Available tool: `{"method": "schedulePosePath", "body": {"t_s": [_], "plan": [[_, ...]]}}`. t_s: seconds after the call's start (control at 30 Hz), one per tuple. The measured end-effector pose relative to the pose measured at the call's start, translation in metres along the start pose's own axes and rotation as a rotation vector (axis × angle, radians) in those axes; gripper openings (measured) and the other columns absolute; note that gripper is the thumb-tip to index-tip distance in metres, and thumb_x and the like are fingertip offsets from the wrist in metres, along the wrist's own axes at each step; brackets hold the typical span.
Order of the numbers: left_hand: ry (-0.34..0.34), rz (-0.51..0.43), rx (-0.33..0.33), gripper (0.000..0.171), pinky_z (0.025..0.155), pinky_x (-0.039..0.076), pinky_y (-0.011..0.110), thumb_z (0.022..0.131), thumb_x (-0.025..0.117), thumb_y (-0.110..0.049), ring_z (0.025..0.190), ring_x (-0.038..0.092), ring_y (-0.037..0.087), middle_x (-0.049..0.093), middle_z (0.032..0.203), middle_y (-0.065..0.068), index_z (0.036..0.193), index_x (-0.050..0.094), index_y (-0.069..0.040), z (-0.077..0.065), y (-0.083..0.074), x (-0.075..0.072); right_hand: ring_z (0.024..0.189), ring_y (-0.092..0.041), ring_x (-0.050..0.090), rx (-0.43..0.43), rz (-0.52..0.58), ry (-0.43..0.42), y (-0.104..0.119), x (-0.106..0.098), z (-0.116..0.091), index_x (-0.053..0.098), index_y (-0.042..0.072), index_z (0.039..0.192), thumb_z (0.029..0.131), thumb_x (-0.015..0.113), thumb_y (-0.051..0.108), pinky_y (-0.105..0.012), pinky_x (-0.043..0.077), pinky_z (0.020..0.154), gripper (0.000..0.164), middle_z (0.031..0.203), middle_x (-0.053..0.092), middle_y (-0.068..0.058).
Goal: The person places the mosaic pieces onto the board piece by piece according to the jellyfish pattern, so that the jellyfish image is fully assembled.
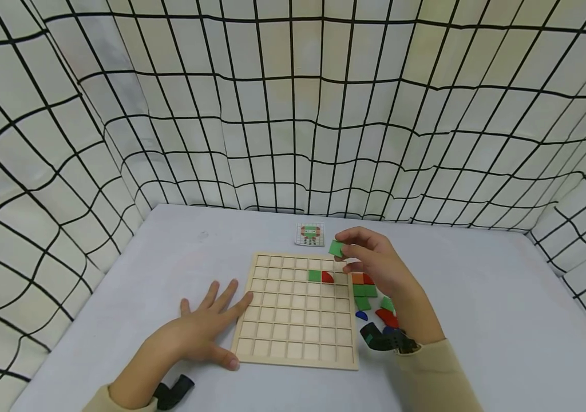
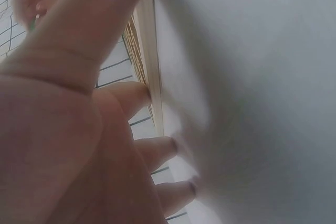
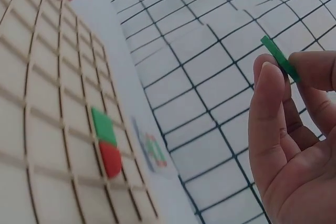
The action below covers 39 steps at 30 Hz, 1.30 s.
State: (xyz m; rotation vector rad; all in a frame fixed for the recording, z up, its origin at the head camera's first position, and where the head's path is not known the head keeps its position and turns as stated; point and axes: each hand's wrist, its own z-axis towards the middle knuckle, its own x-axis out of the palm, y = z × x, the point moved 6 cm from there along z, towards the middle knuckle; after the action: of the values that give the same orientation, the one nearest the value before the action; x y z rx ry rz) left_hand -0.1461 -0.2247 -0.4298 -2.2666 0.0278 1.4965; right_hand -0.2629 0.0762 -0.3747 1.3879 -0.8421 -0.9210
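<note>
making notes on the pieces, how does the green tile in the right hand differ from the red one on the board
The held tile is green; the red tile is red. The held tile shows straight edges, while the red tile has a curved one. The held tile is pinched in the right hand, tilted; the red tile lies flat on the board. Each is one plain colour.

The grid board [image 1: 297, 315] looks like matt wood; the green square tile [image 1: 315, 276] toward its one o'clock, smooth; the tabletop [image 1: 504, 297], matt.
</note>
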Motion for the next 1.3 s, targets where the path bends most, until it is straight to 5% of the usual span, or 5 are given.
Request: {"method": "schedulePosePath", "body": {"t_s": [0.57, 1.0, 1.13, 1.3], "plan": [[0.018, -0.003, 0.007, 0.120, 0.093, 0.000, 0.089, 0.063, 0.079, -0.066, 0.150, -0.006, 0.050, 0.000, 0.168, 0.014, 0.160, 0.022, -0.027, 0.002, -0.002, 0.001, 0.090, -0.018, 0.065, -0.111, 0.243, 0.042, 0.023, 0.035, 0.026, 0.064, 0.010, 0.113, 0.099, 0.057, 0.003, -0.027, 0.057, 0.071, 0.017, 0.107, 0.059, -0.005], [0.005, -0.002, -0.005, 0.119, 0.093, 0.001, 0.089, 0.064, 0.080, -0.066, 0.150, -0.005, 0.050, 0.001, 0.168, 0.014, 0.160, 0.023, -0.026, 0.000, -0.001, -0.002, 0.092, -0.019, 0.066, -0.016, 0.139, 0.025, -0.010, 0.044, 0.037, 0.061, 0.002, 0.120, 0.099, 0.057, 0.005, -0.029, 0.058, 0.074, 0.022, 0.121, 0.060, -0.012], [0.014, -0.003, -0.004, 0.119, 0.093, 0.001, 0.089, 0.064, 0.079, -0.067, 0.150, -0.006, 0.049, 0.000, 0.168, 0.014, 0.160, 0.022, -0.026, 0.000, 0.000, -0.001, 0.096, -0.027, 0.066, 0.002, 0.096, 0.020, -0.017, 0.048, 0.039, 0.063, 0.003, 0.120, 0.099, 0.059, 0.006, -0.031, 0.058, 0.076, 0.022, 0.127, 0.061, -0.012], [0.015, -0.002, 0.004, 0.119, 0.092, 0.002, 0.090, 0.064, 0.078, -0.068, 0.150, -0.005, 0.050, 0.000, 0.168, 0.014, 0.160, 0.022, -0.027, 0.000, 0.000, -0.001, 0.104, -0.043, 0.062, 0.028, 0.053, 0.000, -0.025, 0.049, 0.040, 0.063, 0.002, 0.122, 0.098, 0.059, 0.006, -0.032, 0.058, 0.076, 0.024, 0.114, 0.062, -0.007]]}}
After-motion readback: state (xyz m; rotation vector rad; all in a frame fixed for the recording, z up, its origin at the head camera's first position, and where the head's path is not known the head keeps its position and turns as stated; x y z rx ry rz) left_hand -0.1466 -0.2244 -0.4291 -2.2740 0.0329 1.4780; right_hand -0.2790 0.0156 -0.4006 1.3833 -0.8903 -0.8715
